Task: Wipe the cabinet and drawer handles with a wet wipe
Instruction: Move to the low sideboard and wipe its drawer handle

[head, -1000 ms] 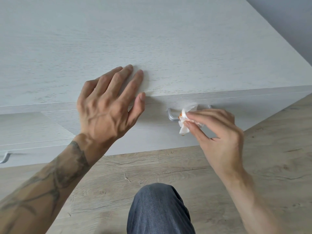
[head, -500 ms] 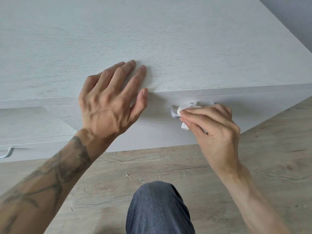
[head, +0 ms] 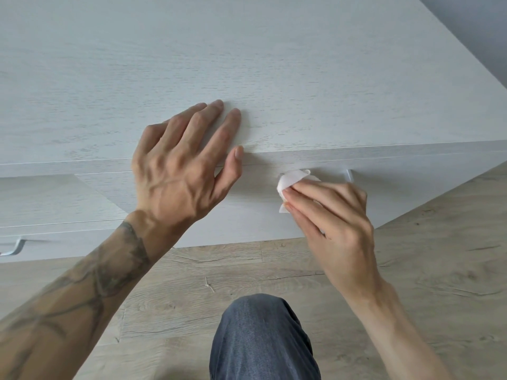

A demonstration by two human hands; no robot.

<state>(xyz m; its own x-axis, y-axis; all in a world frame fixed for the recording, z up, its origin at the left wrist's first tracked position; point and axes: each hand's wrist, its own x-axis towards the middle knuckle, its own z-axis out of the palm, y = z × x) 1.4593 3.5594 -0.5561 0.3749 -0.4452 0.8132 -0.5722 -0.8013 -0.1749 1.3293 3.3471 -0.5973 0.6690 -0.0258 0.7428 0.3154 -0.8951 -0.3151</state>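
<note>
I look down on a pale wood-grain cabinet [head: 247, 64] with drawers below its top. My right hand [head: 337, 215] pinches a white wet wipe [head: 290, 183] and presses it over the left end of a silver drawer handle [head: 349, 175]. Only the handle's right end shows; the wipe and my fingers hide the rest. My left hand [head: 181, 165] rests flat on the cabinet top near its front edge, fingers straight and the thumb over the edge.
A second silver handle [head: 15, 246] shows on a lower drawer at the far left. Light wood flooring [head: 425, 256] runs below the cabinet. My knee in blue jeans [head: 260, 338] is at the bottom centre. A grey wall [head: 482, 28] is at the upper right.
My right hand has slid the wipe left along the handle, covering its left end and uncovering its right end. My left hand has stayed on the cabinet top.
</note>
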